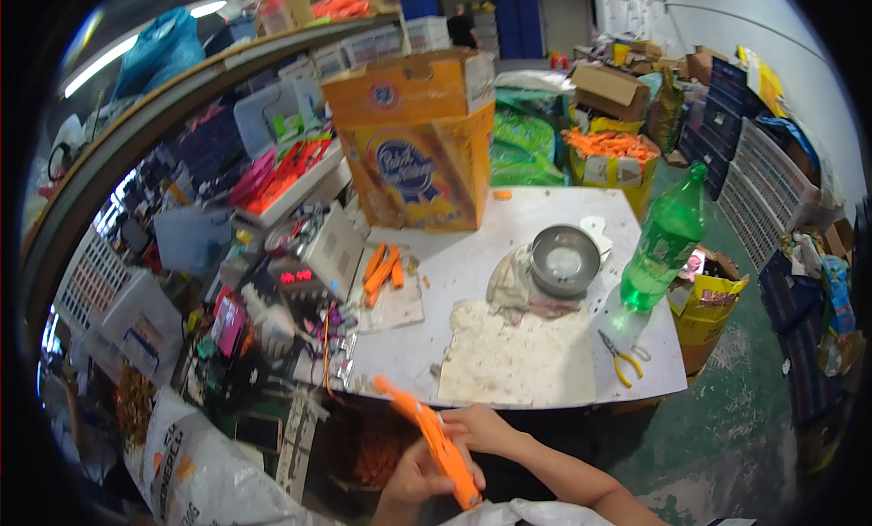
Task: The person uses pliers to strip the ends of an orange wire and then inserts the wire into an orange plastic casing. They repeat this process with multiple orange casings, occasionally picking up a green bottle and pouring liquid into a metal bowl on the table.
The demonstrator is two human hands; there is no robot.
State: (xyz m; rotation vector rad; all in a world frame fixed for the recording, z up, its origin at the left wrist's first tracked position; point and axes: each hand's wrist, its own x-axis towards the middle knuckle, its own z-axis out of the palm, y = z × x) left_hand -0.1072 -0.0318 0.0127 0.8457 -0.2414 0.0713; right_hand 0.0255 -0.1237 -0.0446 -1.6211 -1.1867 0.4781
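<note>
Close in front of me, below the near table edge, my left hand [420, 474] is closed around a long, narrow orange plastic piece [445, 455]. Its slimmer end points up and to the left; what exactly it is cannot be made out. My right hand [480, 429] comes in from the right, its fingers pressed against the upper side of the same piece. Several similar orange pieces [383, 273] lie on a stained board at the table's left. Beneath my hands sits a dark container with reddish-orange pieces [377, 458] inside.
On the white table [640, 367] are a stained sheet [509, 358], a metal bowl [565, 263] on a cloth, yellow-handled pliers [622, 358], a green bottle [661, 240] and a large orange carton [418, 153]. A small machine [313, 267] stands left, near a white sack [209, 462].
</note>
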